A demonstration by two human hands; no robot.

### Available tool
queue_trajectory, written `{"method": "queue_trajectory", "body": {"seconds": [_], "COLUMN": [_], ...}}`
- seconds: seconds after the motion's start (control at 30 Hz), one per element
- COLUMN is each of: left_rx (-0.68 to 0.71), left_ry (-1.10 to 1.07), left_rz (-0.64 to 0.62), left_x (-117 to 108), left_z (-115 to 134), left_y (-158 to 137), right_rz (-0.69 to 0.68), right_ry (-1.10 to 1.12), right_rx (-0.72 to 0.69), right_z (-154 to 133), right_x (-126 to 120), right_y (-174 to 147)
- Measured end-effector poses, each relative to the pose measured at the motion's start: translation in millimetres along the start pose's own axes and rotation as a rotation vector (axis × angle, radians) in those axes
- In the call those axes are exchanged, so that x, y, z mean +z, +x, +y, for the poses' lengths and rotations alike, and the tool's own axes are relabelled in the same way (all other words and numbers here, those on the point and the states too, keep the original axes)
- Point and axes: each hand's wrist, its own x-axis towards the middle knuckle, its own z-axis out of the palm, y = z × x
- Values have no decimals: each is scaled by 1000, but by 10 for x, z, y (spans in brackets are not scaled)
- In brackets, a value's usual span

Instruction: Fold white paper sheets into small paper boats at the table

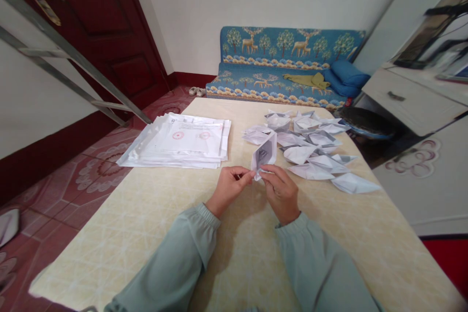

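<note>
Between both hands, above the table, is a folded paper boat (264, 152) with grey print on its inner side. My left hand (231, 186) pinches its near end between thumb and forefinger. From the other side my right hand (281, 190) grips the same near end, fingers closed. The boat's far end points up and away from me. Just beyond and to the right lie several white folded paper boats (310, 171), grouped close together. A stack of printed paper sheets (193, 139) with red round stamps rests to the left of the hands.
The table (153, 224) has a cream patterned cover. Behind it stands a blue sofa (263, 78) with deer patterns. A metal ladder (73, 58) leans at the left, near a dark red door (98, 14). A white cabinet (417, 97) is on the right.
</note>
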Motion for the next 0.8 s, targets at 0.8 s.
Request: {"method": "queue_trajectory", "body": {"seconds": [0.8], "left_rx": [-183], "left_ry": [134], "left_rz": [-121], "left_x": [35], "left_z": [-44], "left_y": [19], "right_rz": [255], "right_ry": [-48], "right_rx": [347], "right_z": [-128], "right_x": [39], "right_y": [53]}}
